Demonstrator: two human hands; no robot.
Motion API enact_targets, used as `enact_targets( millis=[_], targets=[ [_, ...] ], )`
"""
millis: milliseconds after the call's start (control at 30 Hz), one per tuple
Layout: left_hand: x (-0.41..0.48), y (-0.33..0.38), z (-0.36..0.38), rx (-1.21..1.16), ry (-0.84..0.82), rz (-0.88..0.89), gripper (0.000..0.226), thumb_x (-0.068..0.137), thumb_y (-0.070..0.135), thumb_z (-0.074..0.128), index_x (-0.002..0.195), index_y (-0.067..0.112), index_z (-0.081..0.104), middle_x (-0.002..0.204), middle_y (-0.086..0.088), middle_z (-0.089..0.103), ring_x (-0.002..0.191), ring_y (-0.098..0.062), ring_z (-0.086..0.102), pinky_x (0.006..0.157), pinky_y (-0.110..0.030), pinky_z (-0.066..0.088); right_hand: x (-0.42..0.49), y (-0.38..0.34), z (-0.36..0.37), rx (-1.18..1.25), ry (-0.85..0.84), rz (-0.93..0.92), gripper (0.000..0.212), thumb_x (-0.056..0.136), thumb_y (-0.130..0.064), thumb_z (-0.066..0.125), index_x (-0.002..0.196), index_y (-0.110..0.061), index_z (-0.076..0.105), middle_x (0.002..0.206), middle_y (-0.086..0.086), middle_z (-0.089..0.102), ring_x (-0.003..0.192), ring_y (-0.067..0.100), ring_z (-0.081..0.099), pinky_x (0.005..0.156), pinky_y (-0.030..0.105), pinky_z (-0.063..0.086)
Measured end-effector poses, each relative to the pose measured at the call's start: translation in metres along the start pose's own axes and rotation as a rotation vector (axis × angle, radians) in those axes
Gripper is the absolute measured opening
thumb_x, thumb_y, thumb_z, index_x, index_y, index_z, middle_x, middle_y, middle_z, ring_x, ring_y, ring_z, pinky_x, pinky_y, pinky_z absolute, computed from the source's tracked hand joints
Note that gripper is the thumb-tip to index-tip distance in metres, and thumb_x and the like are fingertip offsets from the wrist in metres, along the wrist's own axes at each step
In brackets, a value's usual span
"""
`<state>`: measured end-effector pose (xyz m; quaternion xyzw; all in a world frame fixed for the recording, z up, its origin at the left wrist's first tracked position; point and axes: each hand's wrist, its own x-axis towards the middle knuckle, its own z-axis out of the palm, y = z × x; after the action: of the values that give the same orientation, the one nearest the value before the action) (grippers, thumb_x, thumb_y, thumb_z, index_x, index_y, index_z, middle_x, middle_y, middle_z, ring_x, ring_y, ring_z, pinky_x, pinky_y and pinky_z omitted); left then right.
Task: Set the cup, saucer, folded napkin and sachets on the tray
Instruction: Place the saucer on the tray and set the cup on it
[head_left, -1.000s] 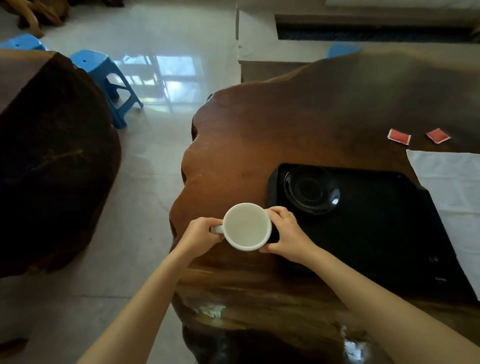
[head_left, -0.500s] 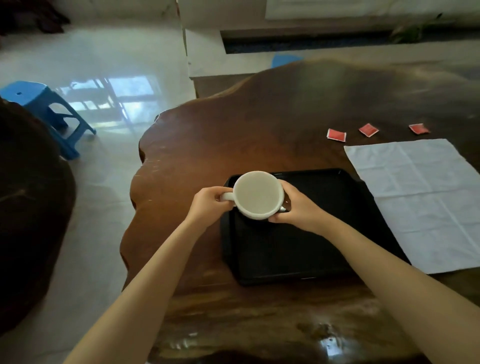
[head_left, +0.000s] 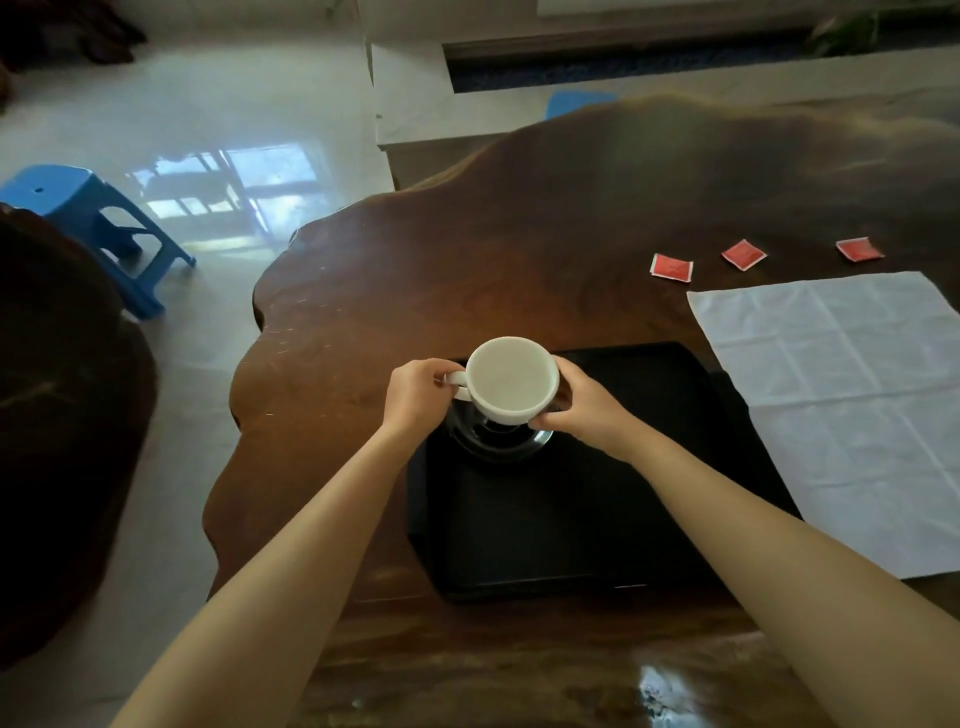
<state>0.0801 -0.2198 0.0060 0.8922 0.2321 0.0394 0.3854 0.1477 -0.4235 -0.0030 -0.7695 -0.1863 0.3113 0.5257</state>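
A white cup (head_left: 511, 378) is held over a dark glossy saucer (head_left: 493, 441) that lies in the far left corner of the black tray (head_left: 571, 519). My left hand (head_left: 418, 395) pinches the cup's handle and my right hand (head_left: 584, 402) grips its right side. I cannot tell whether the cup touches the saucer. A white napkin (head_left: 852, 405) lies unfolded on the table right of the tray. Three red sachets (head_left: 671, 267) (head_left: 744, 254) (head_left: 858, 249) lie in a row beyond the napkin.
The tray sits near the front left end of a dark wooden table (head_left: 519, 260) with a wavy edge. A blue plastic stool (head_left: 98, 228) stands on the glossy floor to the left. A dark rounded block (head_left: 57, 415) is at the far left.
Both hands carried the cup from the table's left front edge onto the tray, over the saucer. The view swung right, bringing the whole napkin and a third sachet into sight.
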Motion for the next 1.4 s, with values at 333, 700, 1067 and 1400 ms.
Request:
enact_targets(
  millis=[333, 700, 1067, 1400],
  targets=[
    [0.009, -0.027, 0.023, 0.036, -0.02, -0.098, 0.03, 0.08, 0.0, 0.053, 0.094, 0.018, 0.073, 0.086, 0.0, 0.068, 0.076, -0.012, 0.054, 0.055, -0.011, 0.032, 0.027, 0.033, 0.01, -0.055, -0.014, 0.038, 0.078, 0.068, -0.01, 0.077, 0.133, -0.029, 0.038, 0.135, 0.001, 0.045, 0.123, 0.015, 0.045, 0.101, 0.035, 0.041],
    [0.009, -0.034, 0.029, 0.071, -0.006, -0.046, 0.031, 0.077, -0.002, 0.053, 0.092, 0.016, 0.072, 0.089, -0.002, 0.071, 0.081, -0.018, 0.059, 0.068, -0.027, 0.043, 0.031, 0.046, 0.012, 0.019, -0.019, 0.086, 0.085, 0.069, -0.004, 0.075, 0.138, -0.027, 0.032, 0.14, 0.0, 0.04, 0.123, 0.011, 0.044, 0.096, 0.024, 0.04],
    [0.01, -0.019, -0.011, 0.212, -0.37, 0.0, 0.047, 0.078, 0.008, 0.064, 0.124, 0.012, 0.054, 0.116, -0.011, 0.063, 0.105, -0.028, 0.059, 0.086, -0.036, 0.046, 0.018, 0.021, -0.013, -0.091, -0.052, 0.273, 0.088, 0.073, -0.009, 0.075, 0.144, -0.02, 0.024, 0.148, 0.005, 0.034, 0.133, 0.019, 0.037, 0.099, 0.028, 0.036],
    [-0.002, 0.028, -0.056, 0.488, -0.477, 0.14, 0.051, 0.088, 0.04, 0.056, 0.128, 0.01, 0.047, 0.123, -0.01, 0.058, 0.11, -0.026, 0.054, 0.081, -0.028, 0.04, -0.043, -0.015, -0.057, -0.432, 0.033, 0.348, 0.074, 0.08, -0.033, 0.068, 0.142, -0.019, 0.031, 0.143, 0.008, 0.042, 0.125, 0.023, 0.046, 0.1, 0.038, 0.043]
  ],
)
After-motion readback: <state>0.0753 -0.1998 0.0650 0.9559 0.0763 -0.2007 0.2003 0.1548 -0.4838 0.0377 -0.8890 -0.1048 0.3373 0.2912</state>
